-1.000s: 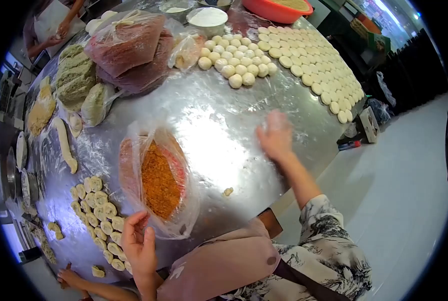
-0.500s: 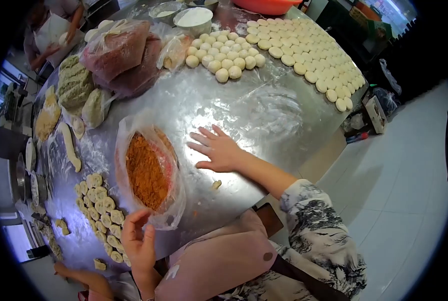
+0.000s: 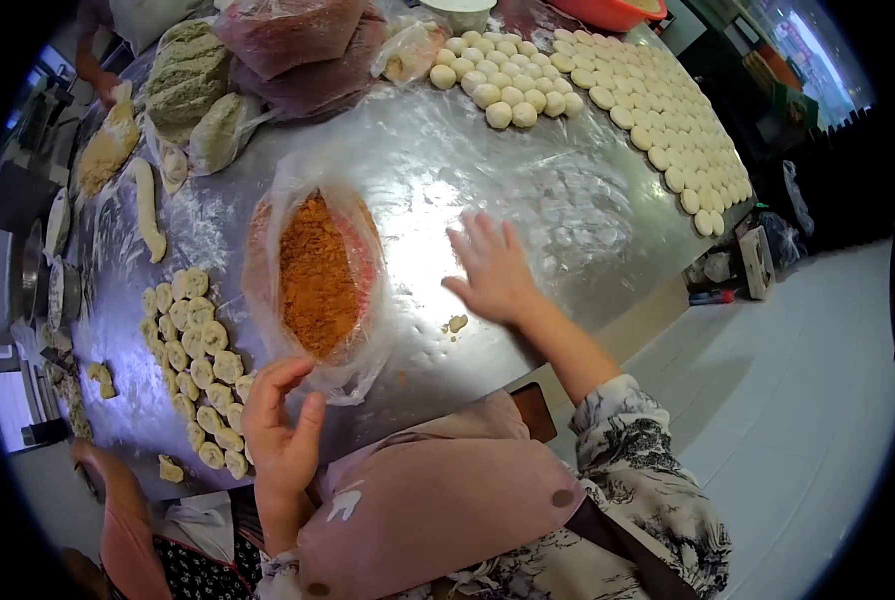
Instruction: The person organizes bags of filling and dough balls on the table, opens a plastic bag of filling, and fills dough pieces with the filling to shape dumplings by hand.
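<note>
My left hand (image 3: 285, 425) is open, palm turned inward, at the near edge of the clear plastic bag (image 3: 352, 385), which holds orange-brown crumbly filling (image 3: 319, 280). Its fingertips overlap the bag's edge in view, and I cannot tell if they touch it. My right hand (image 3: 492, 268) is open with fingers spread over the steel table (image 3: 397, 140), to the right of the bag. A small dough scrap (image 3: 456, 324) lies just below that hand. Coiled dough pieces (image 3: 202, 373) are grouped left of the bag.
Round dough balls (image 3: 512, 85) and rows of flattened discs (image 3: 667, 140) sit at the back and right. Pink bags (image 3: 297, 40), green dough (image 3: 185, 80) and a dough strip (image 3: 148, 210) are at the left. A co-worker's arm (image 3: 117, 480) is at lower left.
My right hand swept left across the table, then moved back to the right and stays open. The view has shifted. My left hand remains open by the bag.
</note>
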The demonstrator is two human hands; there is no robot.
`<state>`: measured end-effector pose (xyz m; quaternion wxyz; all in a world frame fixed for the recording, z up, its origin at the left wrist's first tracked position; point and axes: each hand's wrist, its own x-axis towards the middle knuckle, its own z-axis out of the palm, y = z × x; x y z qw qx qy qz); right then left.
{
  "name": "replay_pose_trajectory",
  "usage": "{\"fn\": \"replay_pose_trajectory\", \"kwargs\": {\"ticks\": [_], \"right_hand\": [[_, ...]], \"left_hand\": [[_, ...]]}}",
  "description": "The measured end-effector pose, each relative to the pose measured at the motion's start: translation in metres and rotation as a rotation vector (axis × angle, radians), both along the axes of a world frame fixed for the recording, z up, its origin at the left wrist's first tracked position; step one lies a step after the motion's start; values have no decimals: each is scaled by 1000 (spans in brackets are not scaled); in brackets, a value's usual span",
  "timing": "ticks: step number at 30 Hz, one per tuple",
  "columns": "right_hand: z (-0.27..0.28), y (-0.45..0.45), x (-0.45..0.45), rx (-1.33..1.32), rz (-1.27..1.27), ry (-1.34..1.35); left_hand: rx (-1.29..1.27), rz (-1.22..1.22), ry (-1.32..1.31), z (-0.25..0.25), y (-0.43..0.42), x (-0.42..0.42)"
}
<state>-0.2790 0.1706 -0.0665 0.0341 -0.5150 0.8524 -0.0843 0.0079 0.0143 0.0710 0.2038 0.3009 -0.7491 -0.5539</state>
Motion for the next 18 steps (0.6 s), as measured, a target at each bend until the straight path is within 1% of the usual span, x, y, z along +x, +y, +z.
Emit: {"fn": "replay_pose_trajectory", "kwargs": {"ticks": [1,3,5,6,7,9,10,13,16,18], "right_hand": [[6,8,12,-17,71,-87],[12,34,12,15,118,-139],[5,64,-6,53,-63,10],[9,75,-21,66,-200,-5],[6,85,-38,46,-359,51],[-12,102,-72,-6,-643,123],[-13,100,-83,-37,-764,136],[-9,68,-98,74,-1000,74],[6,13,-93,177,-887,-21],[-2,-26,-88,111,-839,-18]], "left_hand": [[-22,5,-9,1,-1,6],[30,87,32,-7,-8,21],[90,157,59,-18,-12,32],[118,186,66,-22,-13,37],[145,213,73,-24,-12,41],[185,201,82,-22,-6,44],[183,178,87,-21,-2,45],[152,175,79,-18,11,52],[120,179,108,-20,14,58],[94,191,91,-21,14,65]]}}
